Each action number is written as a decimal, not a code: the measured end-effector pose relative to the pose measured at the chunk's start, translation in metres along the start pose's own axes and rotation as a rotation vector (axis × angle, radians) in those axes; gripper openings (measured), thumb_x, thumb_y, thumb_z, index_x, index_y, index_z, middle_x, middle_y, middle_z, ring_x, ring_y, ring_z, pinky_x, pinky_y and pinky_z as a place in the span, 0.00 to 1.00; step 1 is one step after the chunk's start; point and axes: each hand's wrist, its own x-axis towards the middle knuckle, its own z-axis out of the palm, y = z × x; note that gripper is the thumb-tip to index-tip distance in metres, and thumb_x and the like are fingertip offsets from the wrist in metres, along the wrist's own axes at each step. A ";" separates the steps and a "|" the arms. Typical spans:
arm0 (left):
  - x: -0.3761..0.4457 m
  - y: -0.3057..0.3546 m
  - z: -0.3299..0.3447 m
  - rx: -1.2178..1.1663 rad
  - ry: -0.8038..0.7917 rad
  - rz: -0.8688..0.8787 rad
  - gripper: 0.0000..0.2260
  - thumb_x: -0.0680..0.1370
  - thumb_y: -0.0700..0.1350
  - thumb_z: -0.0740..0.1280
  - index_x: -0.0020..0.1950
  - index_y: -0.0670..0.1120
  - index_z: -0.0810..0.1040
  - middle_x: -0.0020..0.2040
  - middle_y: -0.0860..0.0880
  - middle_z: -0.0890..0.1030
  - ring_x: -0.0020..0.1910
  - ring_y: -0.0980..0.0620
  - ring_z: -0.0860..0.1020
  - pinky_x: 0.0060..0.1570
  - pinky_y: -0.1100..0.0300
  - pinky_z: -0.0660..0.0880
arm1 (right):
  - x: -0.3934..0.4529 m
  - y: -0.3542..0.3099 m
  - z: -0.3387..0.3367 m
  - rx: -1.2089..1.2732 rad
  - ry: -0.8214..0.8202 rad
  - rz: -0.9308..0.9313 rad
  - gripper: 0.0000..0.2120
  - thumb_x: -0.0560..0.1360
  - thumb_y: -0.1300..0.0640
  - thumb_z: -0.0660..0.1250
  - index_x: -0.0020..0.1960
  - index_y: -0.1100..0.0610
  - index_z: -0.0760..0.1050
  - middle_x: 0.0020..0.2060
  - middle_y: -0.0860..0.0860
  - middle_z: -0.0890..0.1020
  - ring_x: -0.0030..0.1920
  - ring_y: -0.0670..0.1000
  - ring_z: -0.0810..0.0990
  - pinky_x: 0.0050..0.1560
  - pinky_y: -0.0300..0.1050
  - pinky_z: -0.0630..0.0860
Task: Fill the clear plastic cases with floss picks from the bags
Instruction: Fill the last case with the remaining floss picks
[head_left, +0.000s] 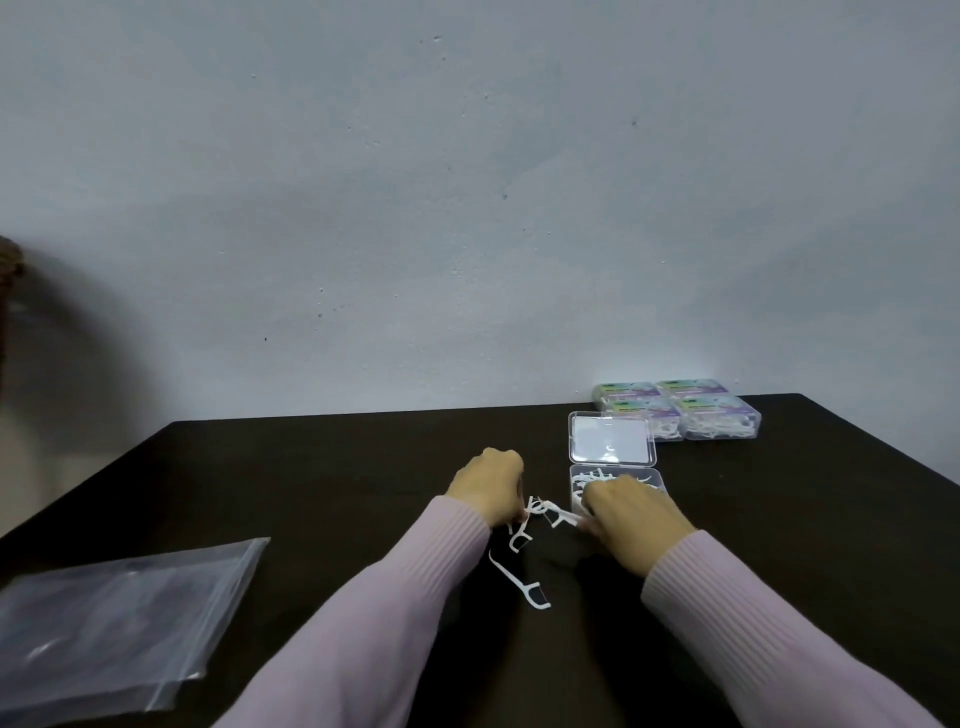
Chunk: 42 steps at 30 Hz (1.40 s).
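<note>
Item: loose floss picks (540, 512) on the table (311, 467). We are gathering them, left hand (488, 491) and right hand (631, 512) each pinching some beside the open case (615, 475) at 1 o'clock; emptied bag (119, 618) at 8 o'clock.

Plain indoor room, likely a home or small packing setup, can't tell which. Dark tabletop (311, 467) pushed against a bare pale blue-grey painted wall (467, 208) with small marks and specks. Four closed labelled cases (680, 410) stacked at the table's far right edge, empty zip bag (119, 623) lying near left. No machinery, shelving or signage visible.
</note>
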 end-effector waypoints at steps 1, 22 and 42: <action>-0.002 0.005 0.000 0.077 -0.009 0.003 0.07 0.77 0.38 0.66 0.53 0.39 0.77 0.54 0.41 0.79 0.53 0.44 0.79 0.55 0.51 0.76 | 0.002 0.003 -0.003 0.026 0.000 0.017 0.11 0.80 0.58 0.57 0.58 0.61 0.71 0.58 0.56 0.76 0.59 0.56 0.74 0.56 0.47 0.70; -0.008 0.013 0.009 -0.261 -0.015 -0.079 0.07 0.72 0.44 0.74 0.44 0.41 0.82 0.48 0.44 0.83 0.50 0.47 0.80 0.56 0.52 0.77 | 0.026 0.059 0.000 0.137 0.242 0.046 0.10 0.75 0.57 0.66 0.55 0.52 0.72 0.52 0.51 0.78 0.52 0.51 0.77 0.55 0.47 0.75; -0.011 0.019 -0.005 0.293 0.033 -0.222 0.13 0.79 0.37 0.60 0.64 0.38 0.71 0.63 0.40 0.74 0.62 0.41 0.74 0.62 0.46 0.71 | 0.027 0.065 0.009 0.389 0.185 -0.116 0.10 0.73 0.61 0.68 0.53 0.52 0.75 0.50 0.47 0.78 0.53 0.45 0.78 0.59 0.42 0.75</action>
